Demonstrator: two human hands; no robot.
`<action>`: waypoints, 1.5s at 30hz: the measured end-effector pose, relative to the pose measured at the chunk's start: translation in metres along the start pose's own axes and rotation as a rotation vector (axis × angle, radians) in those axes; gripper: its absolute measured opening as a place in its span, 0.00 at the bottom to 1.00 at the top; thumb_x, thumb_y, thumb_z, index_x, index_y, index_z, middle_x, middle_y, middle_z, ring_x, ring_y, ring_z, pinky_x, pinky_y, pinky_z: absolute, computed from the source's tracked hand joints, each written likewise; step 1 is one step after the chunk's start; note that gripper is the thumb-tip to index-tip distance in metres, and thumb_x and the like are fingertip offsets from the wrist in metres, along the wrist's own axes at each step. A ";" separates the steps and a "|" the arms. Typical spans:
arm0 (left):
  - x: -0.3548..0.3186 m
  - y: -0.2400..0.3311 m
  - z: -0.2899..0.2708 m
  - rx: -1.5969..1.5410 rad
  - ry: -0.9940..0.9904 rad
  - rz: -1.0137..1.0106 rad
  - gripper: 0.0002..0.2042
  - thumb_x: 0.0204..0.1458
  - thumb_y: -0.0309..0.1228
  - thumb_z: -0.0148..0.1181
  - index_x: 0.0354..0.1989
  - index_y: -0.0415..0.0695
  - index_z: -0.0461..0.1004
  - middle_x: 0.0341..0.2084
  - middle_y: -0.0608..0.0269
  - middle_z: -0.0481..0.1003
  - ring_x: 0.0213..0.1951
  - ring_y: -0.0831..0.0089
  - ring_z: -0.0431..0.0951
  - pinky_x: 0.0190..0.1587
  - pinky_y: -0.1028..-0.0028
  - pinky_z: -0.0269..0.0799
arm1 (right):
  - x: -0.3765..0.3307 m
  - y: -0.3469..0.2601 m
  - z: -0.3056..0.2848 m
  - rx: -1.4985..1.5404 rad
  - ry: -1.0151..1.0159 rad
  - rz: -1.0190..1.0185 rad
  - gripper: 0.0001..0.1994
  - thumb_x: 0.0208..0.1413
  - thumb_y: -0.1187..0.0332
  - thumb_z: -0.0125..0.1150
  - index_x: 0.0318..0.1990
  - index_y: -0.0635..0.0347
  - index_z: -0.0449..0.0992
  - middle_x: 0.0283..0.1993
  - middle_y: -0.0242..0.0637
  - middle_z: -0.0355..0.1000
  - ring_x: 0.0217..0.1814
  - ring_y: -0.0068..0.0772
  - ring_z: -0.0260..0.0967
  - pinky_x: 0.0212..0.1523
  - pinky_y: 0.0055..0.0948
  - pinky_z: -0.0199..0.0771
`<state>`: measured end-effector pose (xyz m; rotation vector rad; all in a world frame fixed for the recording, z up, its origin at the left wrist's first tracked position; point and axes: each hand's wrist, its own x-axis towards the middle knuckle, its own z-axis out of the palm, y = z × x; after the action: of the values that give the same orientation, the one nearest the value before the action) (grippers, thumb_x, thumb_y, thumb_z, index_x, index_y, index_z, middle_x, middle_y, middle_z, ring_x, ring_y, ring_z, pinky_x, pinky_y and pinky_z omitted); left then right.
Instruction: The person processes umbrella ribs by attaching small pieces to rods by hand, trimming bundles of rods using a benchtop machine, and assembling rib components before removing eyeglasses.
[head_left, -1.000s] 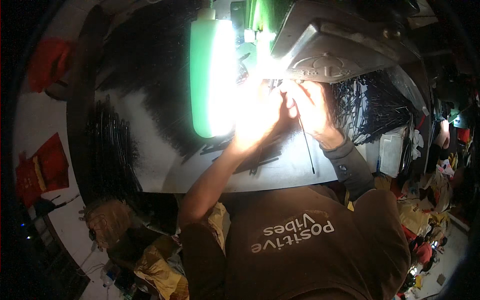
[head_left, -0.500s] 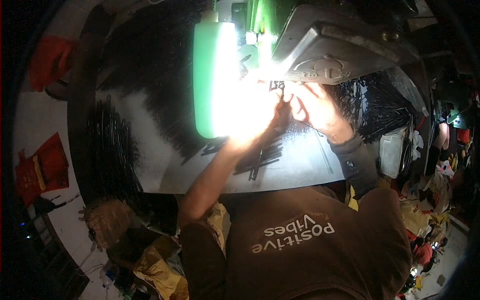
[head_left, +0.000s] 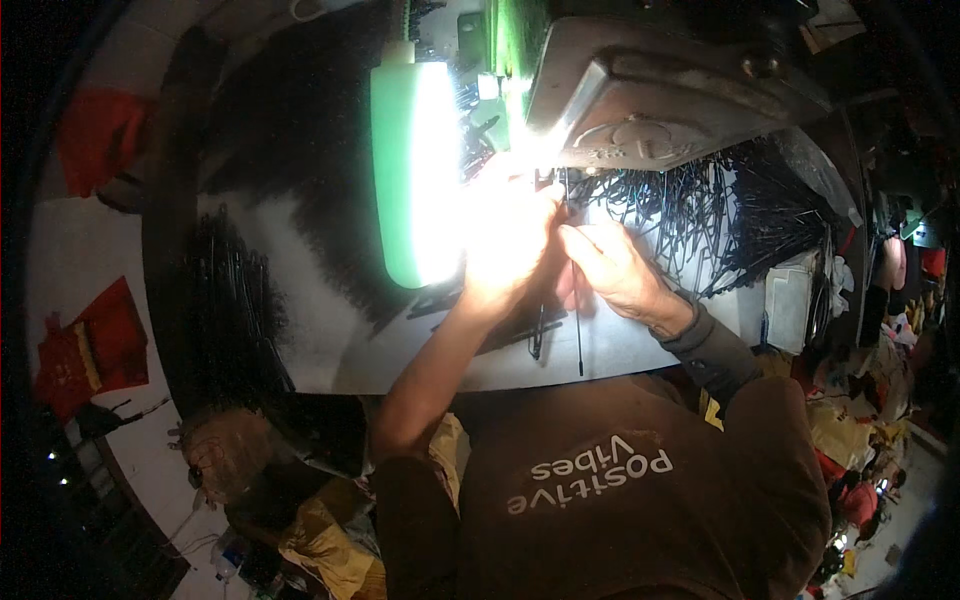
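My left hand is closed beneath the glare of a lamp, right in front of the machine. Its fingertips are washed out, and what they hold cannot be made out. Close beside it, my right hand pinches with thumb and fingers at a thin black rod, whose lower end points toward my body. More thin dark rods lie on the pale worktop below my left hand. The rod's upper end, by the machine's lower edge, is lost in the bright light.
A green-cased lamp glows left of my hands. The machine's metal cover overhangs them. Black rods form a heap at the right and a pile at the left. A pale box stands at the table's right.
My right hand has come down and slightly left, toward my body. A thin rod now hangs below it. The view has shifted slightly.
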<state>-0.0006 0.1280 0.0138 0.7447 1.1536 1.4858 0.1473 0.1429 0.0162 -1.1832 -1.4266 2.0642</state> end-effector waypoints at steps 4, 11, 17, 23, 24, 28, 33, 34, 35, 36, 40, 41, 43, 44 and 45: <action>0.000 -0.003 -0.005 -0.003 -0.030 -0.016 0.07 0.48 0.16 0.57 0.32 0.38 0.67 0.23 0.64 0.74 0.25 0.81 0.73 0.31 0.84 0.70 | -0.001 0.000 -0.002 -0.018 -0.004 -0.008 0.15 0.63 0.65 0.43 0.29 0.67 0.69 0.18 0.40 0.71 0.14 0.27 0.68 0.15 0.22 0.67; 0.002 -0.003 0.001 0.173 -0.037 0.109 0.07 0.47 0.16 0.57 0.34 0.37 0.68 0.25 0.63 0.75 0.26 0.81 0.74 0.29 0.83 0.68 | 0.000 0.003 0.002 -0.001 0.020 -0.070 0.19 0.63 0.64 0.44 0.27 0.71 0.73 0.16 0.41 0.71 0.13 0.24 0.69 0.12 0.18 0.67; -0.001 0.019 0.014 0.003 -0.018 0.055 0.06 0.46 0.17 0.58 0.28 0.40 0.69 0.21 0.70 0.71 0.22 0.86 0.65 0.25 0.84 0.61 | 0.007 -0.004 -0.001 0.014 0.041 -0.083 0.19 0.63 0.63 0.45 0.27 0.70 0.72 0.17 0.39 0.71 0.12 0.22 0.67 0.12 0.19 0.66; -0.001 0.026 0.018 -0.245 -0.110 0.032 0.08 0.45 0.17 0.58 0.18 0.42 0.68 0.14 0.73 0.67 0.17 0.87 0.62 0.20 0.83 0.57 | 0.010 -0.003 -0.004 0.043 0.028 -0.104 0.18 0.63 0.63 0.45 0.27 0.69 0.72 0.17 0.38 0.71 0.13 0.22 0.67 0.14 0.19 0.67; -0.001 0.024 0.018 -0.307 -0.101 -0.007 0.09 0.44 0.17 0.58 0.17 0.42 0.68 0.13 0.73 0.67 0.16 0.87 0.62 0.19 0.82 0.57 | 0.010 -0.003 -0.004 0.010 0.030 -0.099 0.18 0.63 0.63 0.45 0.28 0.69 0.72 0.17 0.38 0.71 0.13 0.22 0.67 0.14 0.19 0.67; 0.006 0.007 0.014 -0.124 0.045 0.046 0.09 0.45 0.18 0.58 0.17 0.42 0.68 0.14 0.73 0.67 0.16 0.87 0.62 0.19 0.83 0.56 | 0.010 -0.002 -0.004 0.069 -0.014 -0.124 0.20 0.63 0.60 0.44 0.28 0.69 0.72 0.17 0.39 0.71 0.13 0.23 0.67 0.14 0.18 0.67; 0.015 -0.003 0.003 0.016 0.009 0.160 0.07 0.45 0.20 0.56 0.18 0.42 0.68 0.15 0.72 0.68 0.17 0.87 0.63 0.19 0.83 0.56 | 0.006 -0.006 -0.003 0.163 -0.059 -0.036 0.23 0.63 0.56 0.43 0.28 0.69 0.72 0.17 0.39 0.70 0.13 0.24 0.66 0.14 0.19 0.67; 0.016 -0.004 0.004 0.021 0.001 0.157 0.07 0.45 0.20 0.56 0.18 0.42 0.68 0.15 0.72 0.68 0.17 0.87 0.63 0.19 0.83 0.56 | 0.006 -0.005 -0.004 0.171 -0.053 -0.039 0.23 0.63 0.56 0.43 0.28 0.69 0.72 0.17 0.39 0.70 0.13 0.24 0.66 0.14 0.19 0.67; 0.015 -0.004 0.005 0.004 -0.006 0.155 0.07 0.46 0.20 0.56 0.19 0.42 0.69 0.15 0.71 0.68 0.17 0.86 0.64 0.19 0.83 0.57 | 0.006 -0.004 -0.005 0.200 -0.023 0.019 0.19 0.63 0.58 0.44 0.31 0.66 0.71 0.18 0.39 0.69 0.14 0.26 0.65 0.16 0.22 0.66; 0.015 -0.005 0.006 -0.013 -0.012 0.152 0.06 0.46 0.20 0.56 0.20 0.41 0.69 0.15 0.71 0.69 0.17 0.86 0.65 0.19 0.83 0.59 | 0.005 -0.004 -0.006 0.229 0.006 0.076 0.15 0.63 0.60 0.46 0.34 0.64 0.70 0.18 0.38 0.68 0.14 0.27 0.64 0.17 0.25 0.65; 0.005 0.010 0.010 -0.332 -0.293 0.099 0.04 0.49 0.23 0.56 0.23 0.39 0.71 0.16 0.68 0.70 0.19 0.83 0.69 0.21 0.81 0.64 | 0.005 -0.003 -0.001 0.285 -0.012 0.027 0.11 0.63 0.62 0.45 0.42 0.61 0.65 0.21 0.40 0.69 0.15 0.28 0.65 0.18 0.26 0.67; 0.001 0.013 0.014 -0.429 -0.251 0.034 0.04 0.50 0.24 0.55 0.24 0.38 0.71 0.16 0.67 0.71 0.19 0.83 0.69 0.22 0.82 0.65 | 0.003 0.001 0.004 0.358 0.063 -0.048 0.17 0.63 0.60 0.44 0.34 0.68 0.72 0.19 0.39 0.71 0.13 0.24 0.66 0.14 0.18 0.68; -0.002 0.017 0.003 -0.326 -0.217 0.088 0.04 0.51 0.23 0.55 0.26 0.38 0.71 0.19 0.66 0.72 0.21 0.81 0.71 0.23 0.82 0.66 | 0.004 -0.007 0.008 0.245 -0.001 -0.030 0.18 0.63 0.61 0.44 0.32 0.68 0.72 0.18 0.40 0.71 0.13 0.24 0.67 0.14 0.20 0.68; -0.005 0.019 -0.002 -0.111 -0.099 0.164 0.03 0.52 0.23 0.55 0.28 0.38 0.71 0.21 0.65 0.72 0.22 0.80 0.73 0.23 0.82 0.67 | -0.001 -0.011 0.007 0.115 0.018 -0.010 0.18 0.63 0.61 0.45 0.28 0.69 0.72 0.21 0.41 0.71 0.16 0.25 0.69 0.16 0.21 0.70; -0.011 0.023 -0.011 0.106 0.021 0.239 0.03 0.52 0.24 0.56 0.30 0.37 0.71 0.23 0.64 0.73 0.23 0.79 0.74 0.24 0.82 0.68 | -0.008 -0.018 0.013 0.107 0.063 -0.076 0.17 0.62 0.64 0.48 0.28 0.70 0.73 0.24 0.40 0.72 0.19 0.24 0.70 0.19 0.21 0.72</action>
<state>-0.0162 0.1148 0.0333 0.9690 1.1987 1.6423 0.1388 0.1380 0.0377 -1.1236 -1.2957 2.0075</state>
